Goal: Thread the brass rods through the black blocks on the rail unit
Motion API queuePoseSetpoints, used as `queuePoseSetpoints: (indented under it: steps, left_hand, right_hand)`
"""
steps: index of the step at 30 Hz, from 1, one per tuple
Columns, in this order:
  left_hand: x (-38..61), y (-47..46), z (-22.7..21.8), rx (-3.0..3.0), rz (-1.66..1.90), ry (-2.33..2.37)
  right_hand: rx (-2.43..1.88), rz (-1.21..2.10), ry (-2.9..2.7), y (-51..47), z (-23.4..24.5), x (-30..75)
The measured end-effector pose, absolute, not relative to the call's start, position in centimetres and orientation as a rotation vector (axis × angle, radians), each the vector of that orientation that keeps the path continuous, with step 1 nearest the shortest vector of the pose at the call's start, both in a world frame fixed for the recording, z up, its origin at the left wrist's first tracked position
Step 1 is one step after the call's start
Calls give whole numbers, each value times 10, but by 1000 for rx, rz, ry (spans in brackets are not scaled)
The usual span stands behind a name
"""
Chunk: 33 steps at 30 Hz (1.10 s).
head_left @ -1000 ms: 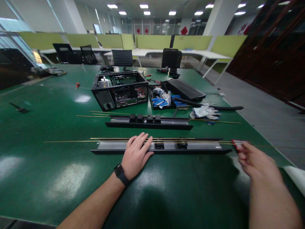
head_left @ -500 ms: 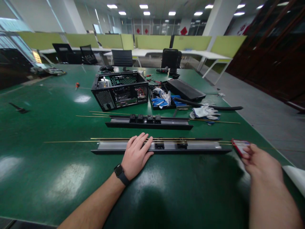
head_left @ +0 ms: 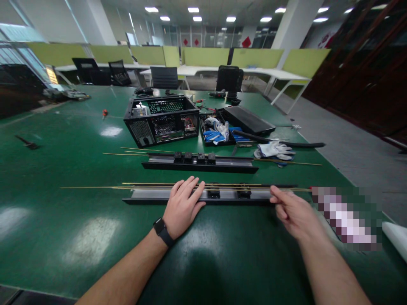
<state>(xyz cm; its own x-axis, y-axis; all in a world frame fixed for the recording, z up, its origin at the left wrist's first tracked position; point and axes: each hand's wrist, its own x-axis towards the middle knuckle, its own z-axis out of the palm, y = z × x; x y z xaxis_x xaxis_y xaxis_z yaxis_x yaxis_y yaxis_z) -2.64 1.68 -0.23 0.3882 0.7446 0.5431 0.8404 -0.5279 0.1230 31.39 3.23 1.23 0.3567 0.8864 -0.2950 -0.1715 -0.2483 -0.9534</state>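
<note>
My left hand (head_left: 185, 204), a dark watch at its wrist, lies with fingers stretched over the near black channel (head_left: 146, 202), which has a pale inside. Thin brass-coloured rods (head_left: 92, 187) run lengthwise along it, passing under that hand and out past both ends. Between the hands, two small black blocks (head_left: 213, 192) sit in the channel. My right hand (head_left: 294, 212) is at the channel's right part, thumb and fingers pinched together at the rods. What is in the pinch is hidden. Beyond the right hand lies a reddish-white item (head_left: 345, 218), pixelated.
Farther back on the green table (head_left: 63, 237) lies a second channel (head_left: 200, 168) with several black blocks and thin rods. Behind it are an open computer case (head_left: 162, 123), a tray of gloves (head_left: 217, 132), a black panel (head_left: 248, 118), and white gloves (head_left: 275, 149) at right.
My right hand has let go of the red-and-white item and moved left onto the right part of the near channel. My left hand has stayed in place on the channel.
</note>
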Motion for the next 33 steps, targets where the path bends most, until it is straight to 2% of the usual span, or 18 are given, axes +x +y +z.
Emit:
queuePoseSetpoints:
  steps: [5,14,26,33]
  left_hand:
    - [-26,17,-1,-2465,-813,-1414]
    - [-27,17,-3,-2463,-819,-1409]
    - [-26,16,-2,-2478,-806,-1426]
    - [-26,17,-2,-2472,-814,-1421]
  right_hand:
    - [-1471,1250,-671,30,17,288]
    - [-1531,954,-385,37,31,325]
    - [-1455,1262,-740,27,15,290]
    - [-1447,1061,-503,30,21,306]
